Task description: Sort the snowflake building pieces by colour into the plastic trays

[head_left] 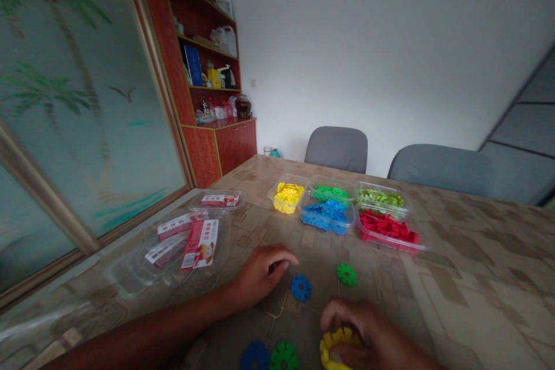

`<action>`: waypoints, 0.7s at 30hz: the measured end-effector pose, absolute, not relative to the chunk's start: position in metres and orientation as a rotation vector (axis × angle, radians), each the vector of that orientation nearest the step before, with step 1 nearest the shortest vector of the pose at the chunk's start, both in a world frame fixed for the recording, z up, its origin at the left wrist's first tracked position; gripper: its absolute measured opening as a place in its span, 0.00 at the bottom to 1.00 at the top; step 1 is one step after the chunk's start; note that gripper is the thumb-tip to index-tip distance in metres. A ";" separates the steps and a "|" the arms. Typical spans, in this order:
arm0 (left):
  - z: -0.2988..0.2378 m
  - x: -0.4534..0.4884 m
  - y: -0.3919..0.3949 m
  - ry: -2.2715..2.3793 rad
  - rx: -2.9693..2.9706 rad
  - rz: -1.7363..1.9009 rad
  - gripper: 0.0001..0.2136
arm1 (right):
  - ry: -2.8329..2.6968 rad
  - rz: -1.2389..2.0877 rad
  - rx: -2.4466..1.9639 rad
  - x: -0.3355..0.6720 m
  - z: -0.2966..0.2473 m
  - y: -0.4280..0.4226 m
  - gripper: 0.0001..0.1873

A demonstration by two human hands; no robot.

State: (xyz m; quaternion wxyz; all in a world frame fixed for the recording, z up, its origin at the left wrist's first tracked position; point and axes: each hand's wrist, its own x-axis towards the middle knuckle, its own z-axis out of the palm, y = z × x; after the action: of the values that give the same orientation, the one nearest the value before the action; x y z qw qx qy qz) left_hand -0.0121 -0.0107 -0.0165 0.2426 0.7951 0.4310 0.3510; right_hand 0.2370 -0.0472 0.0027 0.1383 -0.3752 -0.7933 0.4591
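My left hand (263, 270) rests over the table, fingers loosely curved with a small gap between thumb and forefinger and nothing visible in it. Just right of its fingertips lies a blue notched disc (300, 288). My right hand (368, 324) is closed around a yellow notched plastic disc (342, 337), thumb across its face. Beyond that hand a green notched disc (346, 274) lies flat. At the bottom edge, another blue disc (255, 355) and a green disc (284, 355) sit side by side, partly cut off.
Clear tubs hold yellow (288, 196), blue (328, 217), dark green (330, 193), light green (380, 198) and red pieces (385, 226). Clear lids with red-and-white labels (200, 244) lie at the left. Two grey chairs (336, 147) stand behind the patterned table (459, 260).
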 end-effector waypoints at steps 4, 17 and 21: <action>-0.022 -0.015 -0.004 1.260 1.929 1.073 0.10 | -2.072 1.291 -1.160 0.239 0.011 -0.004 0.11; -0.017 -0.014 -0.008 1.261 2.101 1.043 0.12 | -2.045 0.718 -0.998 0.140 0.074 0.138 0.16; -0.020 -0.016 -0.008 1.216 2.112 1.044 0.12 | -2.081 0.730 -1.006 0.150 0.070 0.123 0.11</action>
State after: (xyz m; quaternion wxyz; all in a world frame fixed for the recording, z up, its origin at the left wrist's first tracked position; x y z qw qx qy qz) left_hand -0.0159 -0.0076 -0.0203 0.2428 0.7726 0.4450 0.3822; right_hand 0.1503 0.1234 0.0699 0.3512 -0.3884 -0.8039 0.2819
